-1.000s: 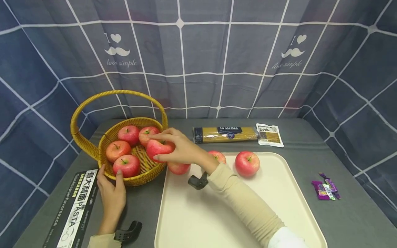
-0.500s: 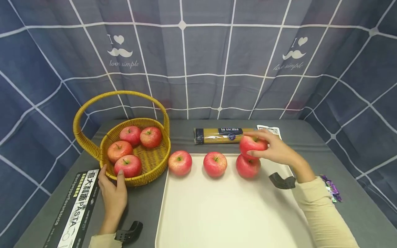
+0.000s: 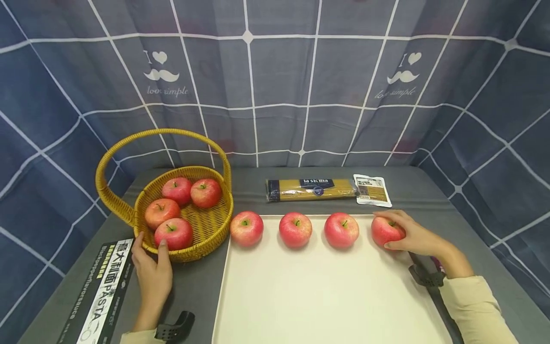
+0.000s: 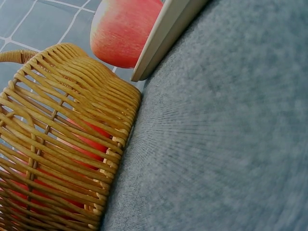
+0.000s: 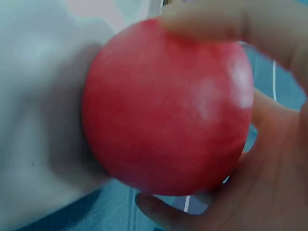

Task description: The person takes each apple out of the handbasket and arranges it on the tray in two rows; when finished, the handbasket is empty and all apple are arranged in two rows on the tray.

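My right hand point(image 3: 414, 237) grips an apple point(image 3: 384, 231) at the tray's back right corner. In the right wrist view, fingers and thumb curve around this red apple point(image 5: 168, 113), close to the pale tray surface point(image 5: 29, 120). Three apples line the back edge of the cream tray point(image 3: 326, 296): one at the left corner point(image 3: 247, 229), then a second point(image 3: 295, 230) and a third point(image 3: 341, 231). At the left, my left hand point(image 3: 152, 277) holds the near rim of a yellow wicker basket point(image 3: 206, 246) containing several apples. The left wrist view shows the basket's woven side point(image 4: 72, 130), without the hand.
A black PASTA box point(image 3: 99, 291) lies left of my left hand. Behind the tray are a spaghetti packet point(image 3: 311, 189) and a white sachet point(image 3: 372, 190). Purple wrappers point(image 3: 437, 263) are mostly hidden behind my right wrist. A grid-patterned curtain point(image 3: 279, 129) surrounds the table.
My right hand has carried an apple from the basket across to the tray's back right corner, lowering it beside the third apple. The left hand has stayed at the basket.
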Demonstrator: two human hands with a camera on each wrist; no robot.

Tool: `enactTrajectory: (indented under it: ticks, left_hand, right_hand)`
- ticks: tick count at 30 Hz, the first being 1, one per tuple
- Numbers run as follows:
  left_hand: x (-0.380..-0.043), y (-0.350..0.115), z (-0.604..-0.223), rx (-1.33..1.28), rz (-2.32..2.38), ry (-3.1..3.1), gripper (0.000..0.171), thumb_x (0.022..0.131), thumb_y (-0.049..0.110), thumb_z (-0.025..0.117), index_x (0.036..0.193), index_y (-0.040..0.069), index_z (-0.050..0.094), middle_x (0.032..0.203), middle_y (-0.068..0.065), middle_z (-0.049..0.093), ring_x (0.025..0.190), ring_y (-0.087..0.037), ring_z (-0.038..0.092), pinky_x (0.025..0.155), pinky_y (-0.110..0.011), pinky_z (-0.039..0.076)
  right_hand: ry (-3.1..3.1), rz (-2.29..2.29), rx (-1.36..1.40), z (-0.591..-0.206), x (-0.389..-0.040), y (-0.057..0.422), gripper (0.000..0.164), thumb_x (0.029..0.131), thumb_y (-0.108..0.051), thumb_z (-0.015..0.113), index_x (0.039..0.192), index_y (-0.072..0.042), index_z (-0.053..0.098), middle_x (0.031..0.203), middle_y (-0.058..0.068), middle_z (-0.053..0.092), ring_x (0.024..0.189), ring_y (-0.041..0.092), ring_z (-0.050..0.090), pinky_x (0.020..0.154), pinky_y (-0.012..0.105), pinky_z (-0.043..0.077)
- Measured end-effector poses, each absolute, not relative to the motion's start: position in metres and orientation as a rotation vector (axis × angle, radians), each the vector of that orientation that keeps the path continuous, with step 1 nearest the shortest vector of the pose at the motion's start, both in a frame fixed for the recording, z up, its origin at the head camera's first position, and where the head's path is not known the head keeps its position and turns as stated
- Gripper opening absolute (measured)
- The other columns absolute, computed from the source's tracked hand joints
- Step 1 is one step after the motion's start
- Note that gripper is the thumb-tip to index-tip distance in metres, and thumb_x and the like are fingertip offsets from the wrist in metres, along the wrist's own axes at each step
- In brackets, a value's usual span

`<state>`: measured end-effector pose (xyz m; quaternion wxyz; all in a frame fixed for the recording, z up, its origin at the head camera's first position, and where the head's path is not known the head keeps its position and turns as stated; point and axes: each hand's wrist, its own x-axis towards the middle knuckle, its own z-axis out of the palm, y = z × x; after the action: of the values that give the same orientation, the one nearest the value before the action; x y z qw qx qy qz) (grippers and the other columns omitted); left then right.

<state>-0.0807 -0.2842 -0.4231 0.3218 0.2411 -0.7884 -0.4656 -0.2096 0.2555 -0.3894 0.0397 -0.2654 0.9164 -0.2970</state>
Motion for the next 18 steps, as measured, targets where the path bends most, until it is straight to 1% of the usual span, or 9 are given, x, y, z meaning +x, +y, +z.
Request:
enactTrajectory:
  ticks: [4,6,8,9,12,14,15,16,18]
  left_hand:
    - [-0.080,-0.283,-0.424,0.636,-1.230,-2.066,0.056,0.092,0.025,0.044,0.141,0.011,0.020,0.140,-0.026,0.024,0.131,-0.045,0.022,0.107,-0.056,0.015]
    - [-0.080,-0.283,-0.424,0.633,-1.230,-2.067,0.056,0.092,0.024,0.044,0.141,0.011,0.020,0.140,-0.026,0.024,0.132,-0.044,0.022,0.107,-0.056,0.015]
    - [-0.080,-0.283,-0.425,0.627,-1.230,-2.067,0.056,0.092,0.024,0.044,0.141,0.010,0.020,0.140,-0.026,0.024,0.132,-0.044,0.021,0.107,-0.055,0.014]
    - [-0.080,-0.283,-0.425,0.626,-1.230,-2.066,0.056,0.092,0.024,0.044,0.141,0.010,0.020,0.140,-0.026,0.024,0.132,-0.044,0.022,0.107,-0.055,0.015]
    - [-0.080,-0.284,-0.425,0.628,-1.229,-2.063,0.056,0.092,0.024,0.044,0.141,0.010,0.020,0.140,-0.026,0.024,0.132,-0.044,0.021,0.107,-0.056,0.015]
    - [-0.080,-0.284,-0.425,0.631,-1.226,-2.061,0.056,0.092,0.024,0.044,0.141,0.010,0.020,0.140,-0.026,0.024,0.132,-0.044,0.022,0.107,-0.056,0.015]
    - [-0.080,-0.284,-0.425,0.633,-1.225,-2.064,0.056,0.092,0.024,0.044,0.141,0.011,0.020,0.140,-0.026,0.024,0.132,-0.044,0.022,0.107,-0.056,0.015]
    - [-0.081,-0.284,-0.425,0.631,-1.225,-2.064,0.057,0.092,0.024,0.044,0.141,0.011,0.020,0.140,-0.026,0.024,0.132,-0.044,0.022,0.107,-0.056,0.015]
    - [-0.082,-0.284,-0.425,0.623,-1.227,-2.065,0.057,0.092,0.024,0.044,0.141,0.010,0.020,0.140,-0.026,0.024,0.132,-0.044,0.022,0.107,-0.055,0.015]
  right_hand:
    - [2.803,-0.866,-0.792,-0.383,-0.207,0.250,0.084,0.064,-0.021,0.079,0.136,-0.011,0.037,0.128,0.020,0.035,0.110,0.035,0.033,0.079,0.050,0.039]
    - [2.820,-0.844,-0.788,-0.375,-0.208,0.243,0.088,0.064,-0.023,0.080,0.138,-0.012,0.034,0.132,0.022,0.031,0.112,0.038,0.031,0.081,0.057,0.037]
    - [2.840,-0.848,-0.809,-0.364,-0.210,0.232,0.087,0.066,-0.024,0.079,0.139,-0.012,0.032,0.135,0.023,0.029,0.116,0.041,0.029,0.085,0.063,0.032]
    - [2.837,-0.880,-0.821,-0.358,-0.211,0.224,0.086,0.068,-0.025,0.078,0.140,-0.012,0.032,0.137,0.022,0.028,0.119,0.041,0.028,0.086,0.064,0.033]
    - [2.816,-0.956,-0.897,-0.340,-0.214,0.192,0.077,0.074,-0.028,0.073,0.139,-0.014,0.034,0.140,0.016,0.030,0.126,0.037,0.030,0.094,0.061,0.032]
    - [2.764,-0.987,-0.940,-0.330,-0.215,0.165,0.074,0.077,-0.034,0.070,0.139,-0.020,0.034,0.141,0.009,0.033,0.129,0.031,0.032,0.100,0.056,0.030]
    - [2.733,-0.990,-0.962,-0.326,-0.216,0.150,0.072,0.077,-0.036,0.069,0.139,-0.023,0.034,0.141,0.006,0.035,0.128,0.028,0.035,0.098,0.053,0.034]
    - [2.711,-0.967,-0.988,-0.321,-0.217,0.135,0.071,0.078,-0.039,0.068,0.139,-0.026,0.034,0.140,0.003,0.036,0.128,0.026,0.036,0.100,0.052,0.032]
    - [2.648,-0.940,-1.048,-0.315,-0.218,0.102,0.069,0.078,-0.041,0.067,0.138,-0.028,0.035,0.138,-0.001,0.038,0.126,0.023,0.040,0.100,0.048,0.034]
